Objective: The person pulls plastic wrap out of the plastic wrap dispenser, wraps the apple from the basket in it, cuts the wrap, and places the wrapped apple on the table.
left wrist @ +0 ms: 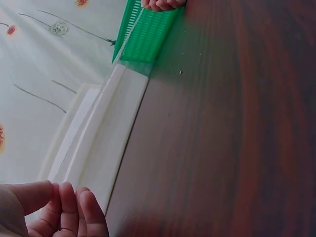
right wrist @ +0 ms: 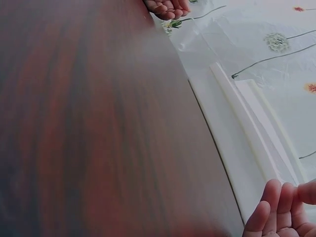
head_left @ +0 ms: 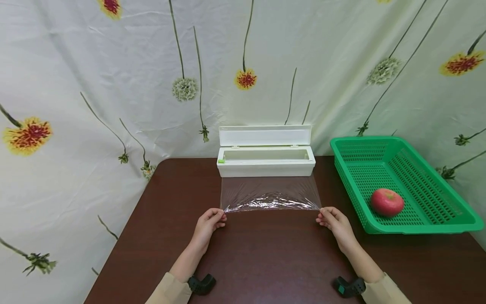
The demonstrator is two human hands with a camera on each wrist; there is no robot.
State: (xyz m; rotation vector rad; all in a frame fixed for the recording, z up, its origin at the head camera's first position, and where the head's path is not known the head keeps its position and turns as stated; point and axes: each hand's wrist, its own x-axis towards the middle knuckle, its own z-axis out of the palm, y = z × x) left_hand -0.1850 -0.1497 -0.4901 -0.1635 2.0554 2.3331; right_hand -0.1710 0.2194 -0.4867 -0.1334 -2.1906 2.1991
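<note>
A sheet of clear plastic wrap [head_left: 271, 196] stretches from the front of a long white dispenser box [head_left: 265, 170], whose hinged lid [head_left: 265, 136] stands raised. My left hand [head_left: 208, 226] pinches the sheet's near left corner between thumb and fingertips. At the near right corner, my right hand [head_left: 337, 226] pinches it the same way. The film between the hands looks taut, with shiny wrinkles along its near edge. In the left wrist view, the left hand [left wrist: 59, 212] appears beside the box [left wrist: 106, 133]; the right wrist view has the right hand [right wrist: 284, 210] near the box's other end.
To the right, a green plastic basket [head_left: 440, 230] holds a red apple [head_left: 387, 202]. The dark brown table [head_left: 265, 257] lies under everything. Behind it hangs a pale cloth [head_left: 133, 63] with a flower print. Both wrists wear black devices [head_left: 202, 284].
</note>
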